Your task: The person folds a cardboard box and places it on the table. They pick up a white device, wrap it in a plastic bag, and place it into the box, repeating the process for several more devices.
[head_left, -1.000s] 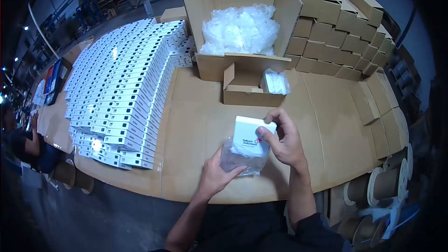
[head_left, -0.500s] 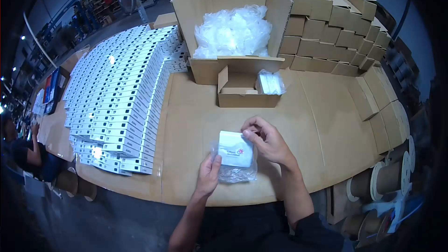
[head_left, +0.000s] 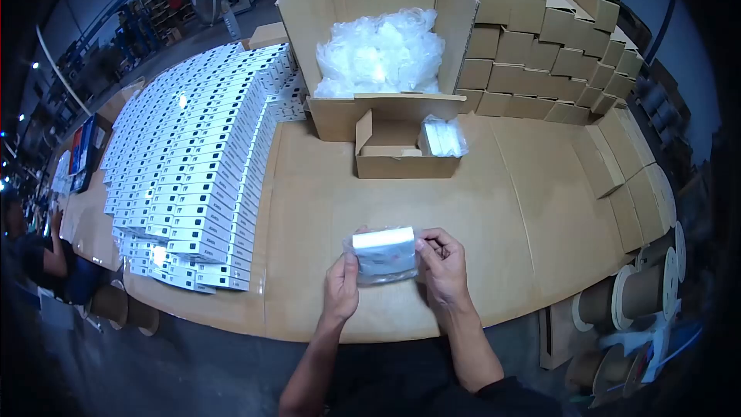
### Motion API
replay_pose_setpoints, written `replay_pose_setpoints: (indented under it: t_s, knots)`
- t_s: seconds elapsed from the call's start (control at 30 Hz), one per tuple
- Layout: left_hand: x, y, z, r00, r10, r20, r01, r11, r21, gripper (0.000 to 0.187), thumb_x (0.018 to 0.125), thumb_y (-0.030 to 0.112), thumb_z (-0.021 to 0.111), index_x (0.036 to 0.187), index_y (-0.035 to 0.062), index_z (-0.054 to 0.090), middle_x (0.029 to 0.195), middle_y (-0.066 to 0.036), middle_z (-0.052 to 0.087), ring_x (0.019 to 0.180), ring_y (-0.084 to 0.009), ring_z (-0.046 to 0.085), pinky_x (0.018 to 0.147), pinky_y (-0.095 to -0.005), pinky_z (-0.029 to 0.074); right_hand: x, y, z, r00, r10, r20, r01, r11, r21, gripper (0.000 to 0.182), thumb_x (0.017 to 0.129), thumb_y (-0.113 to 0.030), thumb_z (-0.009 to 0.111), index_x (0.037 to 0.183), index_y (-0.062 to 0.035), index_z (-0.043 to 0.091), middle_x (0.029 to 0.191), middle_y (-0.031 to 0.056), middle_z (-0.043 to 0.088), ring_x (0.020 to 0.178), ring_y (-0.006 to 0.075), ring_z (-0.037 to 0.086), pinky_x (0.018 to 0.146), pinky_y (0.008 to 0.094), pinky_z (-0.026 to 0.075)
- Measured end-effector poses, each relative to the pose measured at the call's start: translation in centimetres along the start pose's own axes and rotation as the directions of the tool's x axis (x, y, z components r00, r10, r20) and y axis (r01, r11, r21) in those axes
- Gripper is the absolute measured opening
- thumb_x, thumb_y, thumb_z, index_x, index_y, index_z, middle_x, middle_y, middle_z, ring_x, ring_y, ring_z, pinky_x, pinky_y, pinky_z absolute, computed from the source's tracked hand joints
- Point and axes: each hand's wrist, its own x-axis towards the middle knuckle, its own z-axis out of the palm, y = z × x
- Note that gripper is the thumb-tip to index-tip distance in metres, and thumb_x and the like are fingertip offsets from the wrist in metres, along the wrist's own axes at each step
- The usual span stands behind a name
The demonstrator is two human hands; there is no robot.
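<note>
A small white box [head_left: 384,253] in a clear plastic bag is held between my two hands above the near part of the table. My left hand [head_left: 340,286] grips its left side, thumb on top. My right hand [head_left: 444,266] pinches the bag at the right edge. The box is tilted, so a bright white side faces up and the plastic covers its front. Beyond my hands stands an open cardboard carton [head_left: 407,167] with several bagged white boxes [head_left: 442,137] at its right end.
Stacked white boxes [head_left: 181,162] cover the table's left side. A large carton [head_left: 293,23] of clear plastic bags [head_left: 382,50] stands at the back. Brown cardboard boxes [head_left: 532,81] are piled at back right, with more [head_left: 644,205] along the right edge. Another person [head_left: 46,255] is at far left.
The white box has tilted, turning its printed face out of clear view. My right hand has moved down from its top corner to the bag's right edge.
</note>
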Motion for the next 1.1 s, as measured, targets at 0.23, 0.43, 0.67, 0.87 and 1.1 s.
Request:
replay_pose_setpoints:
  t_s: [0.23, 0.43, 0.67, 0.87, 1.1]
  knots:
    - [0.6, 0.4, -0.3, 0.998, 0.066, 0.014, -0.064, 0.992, -0.113, 0.059, 0.116, 0.040, 0.031, 0.149, -0.0046, 0.050, 0.136, -0.013, 0.064, 0.126, -0.0231, 0.059, 0.111, -0.0351, 0.043, 0.4, -0.7, 0.7, 0.981, -0.131, 0.143, 0.118, 0.988, 0.097, 0.022, 0.101, -0.010, 0.068, 0.120, 0.0008, 0.062, 0.127, 0.0205, 0.070, 0.116, 0.0203, 0.065, 0.104, 0.0342, 0.050]
    - [0.3, 0.5, 0.8, 0.996, -0.079, -0.028, 0.063, 0.923, -0.381, 0.055, 0.115, 0.034, 0.039, 0.157, -0.0012, 0.039, 0.137, -0.007, 0.057, 0.120, -0.0162, 0.058, 0.103, -0.0298, 0.047, -0.5, -0.4, 2.0, 0.986, -0.026, 0.165, 0.023, 1.000, 0.020, 0.056, 0.092, -0.008, 0.080, 0.140, 0.0013, 0.051, 0.128, 0.0127, 0.067, 0.116, 0.0165, 0.064, 0.097, 0.0306, 0.054]
    - [0.4, 1.9, 1.0, 0.999, -0.025, 0.035, 0.031, 0.984, -0.173, 0.042, 0.111, 0.024, 0.052, 0.143, -0.0030, 0.052, 0.135, -0.009, 0.061, 0.119, -0.0157, 0.060, 0.102, -0.0306, 0.049, -0.3, 0.0, 1.4, 0.983, 0.019, 0.184, 0.000, 0.995, -0.103, 0.032, 0.095, 0.002, 0.072, 0.126, 0.0034, 0.064, 0.116, 0.0085, 0.071, 0.108, 0.0139, 0.066, 0.091, 0.0258, 0.053]
    - [1.0, 2.3, 0.9, 0.989, -0.140, -0.046, 0.117, 0.936, -0.331, 0.033, 0.111, 0.023, 0.054, 0.112, -0.0051, 0.070, 0.109, -0.009, 0.072, 0.105, -0.0146, 0.065, 0.097, -0.0305, 0.051, 0.5, -0.8, 0.6, 0.976, -0.075, 0.202, 0.118, 0.971, -0.209, 0.017, 0.101, -0.005, 0.066, 0.114, 0.0045, 0.072, 0.118, 0.0141, 0.074, 0.105, 0.0162, 0.068, 0.095, 0.0309, 0.053]
    - [1.9, 2.6, 0.6, 0.970, -0.194, -0.149, 0.125, 0.916, -0.380, 0.034, 0.111, 0.025, 0.055, 0.107, -0.0040, 0.072, 0.106, -0.008, 0.073, 0.098, -0.0124, 0.066, 0.092, -0.0292, 0.053, 1.7, -2.4, 0.0, 0.894, -0.329, 0.304, 0.410, 0.876, -0.255, 0.020, 0.092, 0.000, 0.073, 0.111, 0.0011, 0.075, 0.138, 0.0187, 0.064, 0.121, 0.0241, 0.063, 0.105, 0.0373, 0.050]
